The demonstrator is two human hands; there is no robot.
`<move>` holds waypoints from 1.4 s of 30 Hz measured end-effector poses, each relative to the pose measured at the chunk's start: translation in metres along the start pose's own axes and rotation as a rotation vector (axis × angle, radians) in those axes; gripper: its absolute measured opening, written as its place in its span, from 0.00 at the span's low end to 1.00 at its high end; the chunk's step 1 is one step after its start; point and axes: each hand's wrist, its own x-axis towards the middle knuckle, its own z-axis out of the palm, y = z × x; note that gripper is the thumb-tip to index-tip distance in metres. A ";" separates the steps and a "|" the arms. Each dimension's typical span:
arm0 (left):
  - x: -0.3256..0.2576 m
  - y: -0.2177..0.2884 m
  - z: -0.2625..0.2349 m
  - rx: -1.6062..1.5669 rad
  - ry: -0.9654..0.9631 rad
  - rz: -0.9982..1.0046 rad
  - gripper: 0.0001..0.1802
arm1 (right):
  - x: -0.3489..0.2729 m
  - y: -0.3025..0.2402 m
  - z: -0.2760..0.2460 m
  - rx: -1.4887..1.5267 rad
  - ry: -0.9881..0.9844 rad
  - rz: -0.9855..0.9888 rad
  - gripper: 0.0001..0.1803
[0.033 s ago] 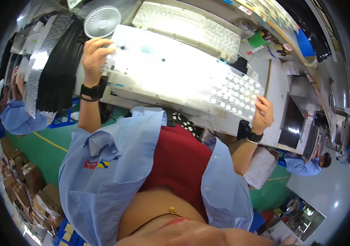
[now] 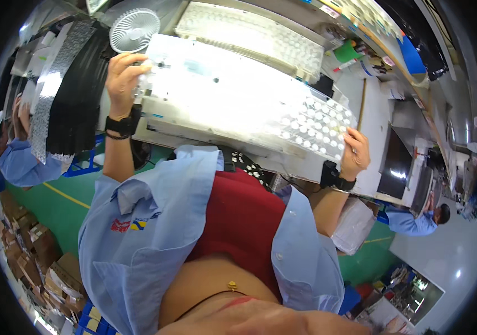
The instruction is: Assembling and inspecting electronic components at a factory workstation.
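Note:
A clear sheet with rows of round white dots (image 2: 318, 124) is stretched between my hands over a brightly lit panel (image 2: 210, 97). My left hand (image 2: 121, 81) pinches the sheet's left end between thumb and fingers. At the right end, my right hand (image 2: 354, 152) grips the corner, fingers on top. The dots show plainly only on the right part; glare washes out the middle and left. Beyond the panel lies a clear keyboard-shaped tray (image 2: 249, 36) with similar rows of dots.
A white fan (image 2: 134, 30) stands by the panel's far left corner, next to hanging black strips (image 2: 79, 95). A green cup (image 2: 346, 51) sits at the back right. A dark screen-like panel (image 2: 397, 162) lies further right. Co-workers in blue sit on both sides.
The whole scene has shifted slightly left in the picture. Both hands keep their hold on the sheet's ends.

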 end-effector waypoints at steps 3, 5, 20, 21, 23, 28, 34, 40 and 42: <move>-0.007 -0.011 0.004 -0.022 -0.017 -0.017 0.11 | 0.004 -0.008 0.001 -0.061 0.013 -0.055 0.08; -0.009 -0.014 0.000 0.011 -0.047 -0.017 0.11 | 0.010 -0.013 0.002 -0.030 -0.025 -0.097 0.08; -0.032 -0.040 0.005 0.070 -0.101 -0.042 0.10 | 0.041 -0.028 0.008 -0.056 -0.165 -0.234 0.10; -0.032 -0.039 0.003 0.086 -0.098 -0.041 0.10 | 0.042 -0.026 0.011 -0.051 -0.179 -0.234 0.10; -0.028 -0.036 0.002 0.059 -0.153 -0.049 0.11 | 0.045 -0.019 0.016 -0.044 -0.189 -0.241 0.10; 0.025 -0.046 0.033 0.129 -0.237 0.101 0.12 | 0.063 0.044 0.054 -0.020 -0.168 -0.010 0.08; 0.058 -0.066 0.095 0.614 -0.602 0.074 0.33 | 0.091 0.105 0.113 -0.103 -0.429 0.154 0.16; 0.038 -0.077 0.144 0.266 -0.938 0.057 0.39 | 0.087 0.110 0.143 -0.117 -0.612 0.070 0.22; 0.041 -0.079 0.152 0.183 -0.887 0.014 0.35 | 0.092 0.107 0.146 -0.218 -0.589 0.063 0.23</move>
